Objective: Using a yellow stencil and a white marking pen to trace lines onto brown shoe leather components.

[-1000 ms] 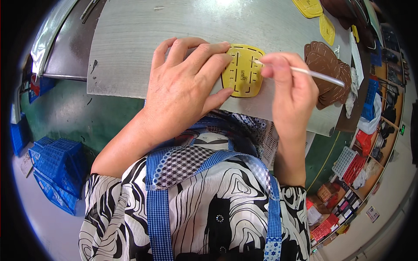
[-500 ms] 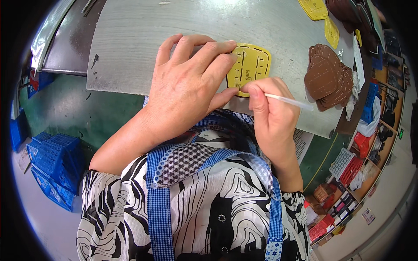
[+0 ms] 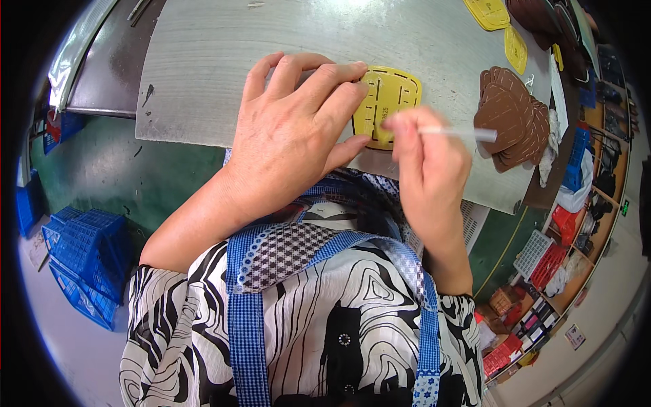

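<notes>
Head view: yellow template (image 3: 395, 88) lies by the near edge of the tabletop (image 3: 196, 88), about mid-length. Left hand (image 3: 291, 119) open, palm down, fingers loosely spread; a couple of fingertips and the thumb press the template's left side, nothing gripped. Right hand (image 3: 437, 163) closed in a pinch on a slim white pen (image 3: 464, 132) (tip's blurred, can't tell if it touches). Doing this well: pin the template flat at both ends, pen near upright, light even pressure, follow each slot without nudging the edge. Template is smooth sheet, rounded corners, short straight slots; pen barrel translucent. Toward the near right corner, brown pieces (image 3: 505, 122): matte, leather-like, rounded, fanned in a pile, pale dashes on top. Tabletop grey, faintly grained.
</notes>
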The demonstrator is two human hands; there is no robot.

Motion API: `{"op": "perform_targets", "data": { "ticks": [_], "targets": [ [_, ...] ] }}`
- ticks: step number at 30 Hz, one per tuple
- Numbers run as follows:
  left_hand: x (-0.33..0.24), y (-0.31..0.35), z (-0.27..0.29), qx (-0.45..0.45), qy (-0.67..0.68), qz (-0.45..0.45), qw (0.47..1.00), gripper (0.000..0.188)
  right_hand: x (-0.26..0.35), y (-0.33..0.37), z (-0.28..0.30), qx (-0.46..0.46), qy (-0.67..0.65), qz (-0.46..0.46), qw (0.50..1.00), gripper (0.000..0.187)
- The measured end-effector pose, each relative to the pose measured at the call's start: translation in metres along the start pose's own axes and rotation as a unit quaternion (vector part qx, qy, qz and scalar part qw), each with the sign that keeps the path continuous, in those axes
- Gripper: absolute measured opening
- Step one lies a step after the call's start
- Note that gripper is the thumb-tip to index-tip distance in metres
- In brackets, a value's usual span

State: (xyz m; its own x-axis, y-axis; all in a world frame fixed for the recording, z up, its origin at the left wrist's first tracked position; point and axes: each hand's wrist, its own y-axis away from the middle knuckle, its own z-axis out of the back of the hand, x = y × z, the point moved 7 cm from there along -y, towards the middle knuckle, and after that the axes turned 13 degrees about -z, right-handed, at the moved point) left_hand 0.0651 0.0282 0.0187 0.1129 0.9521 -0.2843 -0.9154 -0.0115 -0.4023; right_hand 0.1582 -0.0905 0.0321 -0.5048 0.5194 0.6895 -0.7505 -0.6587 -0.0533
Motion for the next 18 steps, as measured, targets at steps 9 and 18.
{"op": "perform_targets", "data": {
  "ticks": [9,18],
  "targets": [
    [0.0,-0.001,-0.001,0.017,0.005,0.007,1.0,0.049,-0.018,-0.003,0.017,-0.024,-0.121,-0.044,0.991,0.023],
    [-0.005,-0.001,-0.001,0.016,-0.015,-0.006,1.0,0.041,-0.014,-0.016,0.01,-0.053,-0.014,0.006,0.998,0.02]
  ]
}}
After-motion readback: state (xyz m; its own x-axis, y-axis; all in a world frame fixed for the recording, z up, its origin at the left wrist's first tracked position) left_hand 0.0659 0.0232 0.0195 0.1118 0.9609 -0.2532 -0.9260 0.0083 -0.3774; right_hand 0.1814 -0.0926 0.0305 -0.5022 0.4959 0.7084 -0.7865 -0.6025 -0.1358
